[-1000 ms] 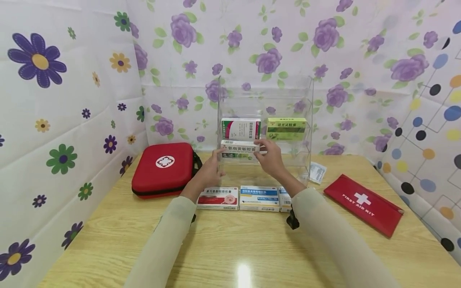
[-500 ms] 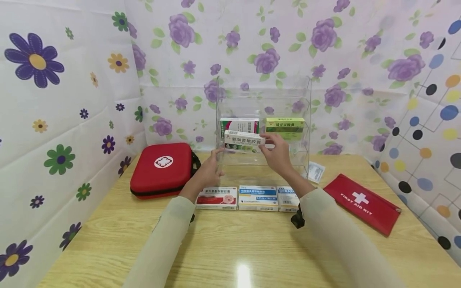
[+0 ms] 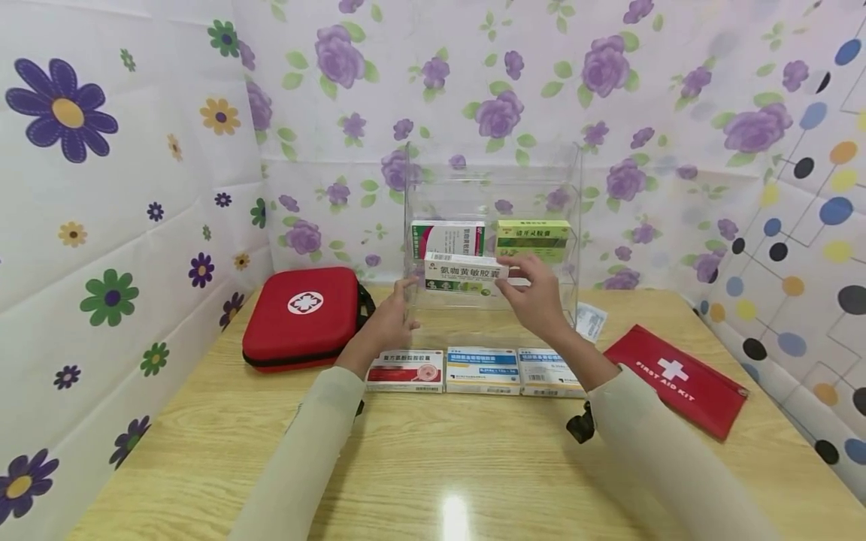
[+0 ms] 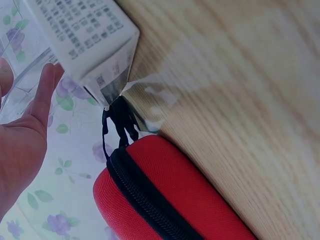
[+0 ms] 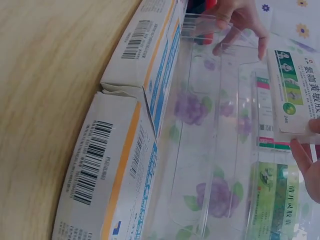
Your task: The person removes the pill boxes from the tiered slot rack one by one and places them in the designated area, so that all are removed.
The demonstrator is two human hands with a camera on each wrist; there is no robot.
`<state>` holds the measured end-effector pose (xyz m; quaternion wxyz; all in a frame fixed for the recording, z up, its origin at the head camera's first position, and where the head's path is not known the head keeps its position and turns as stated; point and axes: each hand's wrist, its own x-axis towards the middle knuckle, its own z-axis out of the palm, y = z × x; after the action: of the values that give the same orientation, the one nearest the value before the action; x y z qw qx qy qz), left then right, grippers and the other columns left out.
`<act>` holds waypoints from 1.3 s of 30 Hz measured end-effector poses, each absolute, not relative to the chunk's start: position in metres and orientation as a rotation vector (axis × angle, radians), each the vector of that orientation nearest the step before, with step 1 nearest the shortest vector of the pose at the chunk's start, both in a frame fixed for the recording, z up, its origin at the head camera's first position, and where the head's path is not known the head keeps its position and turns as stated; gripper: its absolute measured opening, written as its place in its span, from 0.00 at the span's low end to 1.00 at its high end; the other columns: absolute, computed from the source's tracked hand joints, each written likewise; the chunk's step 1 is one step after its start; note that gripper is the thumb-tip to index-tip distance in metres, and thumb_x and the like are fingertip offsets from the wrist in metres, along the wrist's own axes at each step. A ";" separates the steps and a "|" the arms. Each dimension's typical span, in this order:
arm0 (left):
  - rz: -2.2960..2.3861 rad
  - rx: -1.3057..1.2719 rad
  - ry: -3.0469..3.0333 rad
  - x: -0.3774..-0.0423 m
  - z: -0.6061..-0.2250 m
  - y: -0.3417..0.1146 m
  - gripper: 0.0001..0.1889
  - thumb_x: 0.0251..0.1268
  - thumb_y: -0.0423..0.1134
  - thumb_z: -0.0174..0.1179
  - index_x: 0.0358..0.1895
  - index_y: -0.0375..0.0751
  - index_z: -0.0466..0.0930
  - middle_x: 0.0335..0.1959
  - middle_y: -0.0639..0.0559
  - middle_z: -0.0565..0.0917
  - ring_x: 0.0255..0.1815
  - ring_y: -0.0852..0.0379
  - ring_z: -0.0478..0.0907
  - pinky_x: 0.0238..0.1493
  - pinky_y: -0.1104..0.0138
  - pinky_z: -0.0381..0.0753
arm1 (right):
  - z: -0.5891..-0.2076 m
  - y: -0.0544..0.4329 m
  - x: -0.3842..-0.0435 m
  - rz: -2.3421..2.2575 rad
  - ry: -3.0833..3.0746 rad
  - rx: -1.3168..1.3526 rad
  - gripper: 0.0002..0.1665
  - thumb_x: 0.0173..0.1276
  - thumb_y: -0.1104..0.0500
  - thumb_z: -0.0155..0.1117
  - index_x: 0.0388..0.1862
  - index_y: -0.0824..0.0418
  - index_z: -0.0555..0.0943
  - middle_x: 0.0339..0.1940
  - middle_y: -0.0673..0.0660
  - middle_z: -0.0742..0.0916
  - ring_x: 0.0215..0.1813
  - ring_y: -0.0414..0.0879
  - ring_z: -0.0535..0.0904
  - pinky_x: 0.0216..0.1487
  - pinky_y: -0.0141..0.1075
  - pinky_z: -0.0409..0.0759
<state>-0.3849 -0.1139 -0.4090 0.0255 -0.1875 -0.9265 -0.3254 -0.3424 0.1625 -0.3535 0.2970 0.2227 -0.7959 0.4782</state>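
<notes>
My right hand (image 3: 539, 299) pinches the right end of a white and green medicine box (image 3: 461, 273) between thumb and fingers. The box is held in front of a clear acrylic rack (image 3: 494, 321), tilted slightly. At the rack's left side is my left hand (image 3: 387, 324), its fingers loosely extended near the box's left end and holding nothing. In the right wrist view the left fingers (image 5: 261, 42) are spread beside the rack. Behind the held box, a white, pink and green box (image 3: 448, 237) and a yellow-green box (image 3: 533, 240) stand on one tier.
In front of the rack, a red and white box (image 3: 406, 371) and two blue and white boxes (image 3: 483, 371) line up. A red hard case (image 3: 303, 314) sits at the left. At the right lie a red first aid pouch (image 3: 676, 382) and a small white packet (image 3: 591, 321).
The white and green box has come off the rack's tier, moving right and toward me in my right hand. My left hand has let go of its left end and stayed beside the rack.
</notes>
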 end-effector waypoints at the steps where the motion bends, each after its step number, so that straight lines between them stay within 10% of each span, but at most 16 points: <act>1: -1.002 -0.576 -2.866 -0.385 -0.409 -0.114 0.46 0.67 0.31 0.62 0.78 0.59 0.40 0.27 0.45 0.70 0.22 0.53 0.65 0.28 0.62 0.71 | -0.354 0.162 -0.340 1.274 -2.125 0.597 0.19 0.64 0.71 0.68 0.55 0.67 0.82 0.50 0.64 0.81 0.49 0.59 0.83 0.43 0.39 0.84; 20: -1.017 -0.611 -2.843 -0.387 -0.409 -0.116 0.46 0.66 0.26 0.60 0.78 0.57 0.41 0.27 0.45 0.71 0.18 0.53 0.62 0.23 0.62 0.67 | -0.378 0.168 -0.294 1.328 -2.265 0.771 0.20 0.64 0.69 0.69 0.56 0.62 0.82 0.51 0.59 0.82 0.48 0.55 0.83 0.42 0.35 0.84; 29: -1.017 -0.616 -2.841 -0.386 -0.409 -0.115 0.47 0.65 0.25 0.61 0.78 0.57 0.41 0.45 0.35 0.77 0.31 0.49 0.71 0.33 0.59 0.73 | -0.393 0.167 -0.274 1.434 -2.358 0.732 0.19 0.64 0.70 0.69 0.54 0.60 0.82 0.51 0.59 0.82 0.47 0.53 0.84 0.41 0.36 0.84; 39: -0.990 -0.581 -2.873 -0.386 -0.409 -0.113 0.47 0.66 0.32 0.64 0.78 0.56 0.40 0.34 0.43 0.73 0.32 0.47 0.73 0.31 0.61 0.73 | -0.403 0.152 -0.251 1.512 -2.452 0.698 0.19 0.63 0.67 0.71 0.54 0.59 0.82 0.51 0.60 0.81 0.46 0.53 0.85 0.38 0.36 0.84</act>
<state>-0.3860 -0.1135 -0.4094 0.0238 -0.1878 -0.9283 -0.3199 -0.2514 0.1523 -0.4030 0.0886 0.2346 -0.8240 0.5080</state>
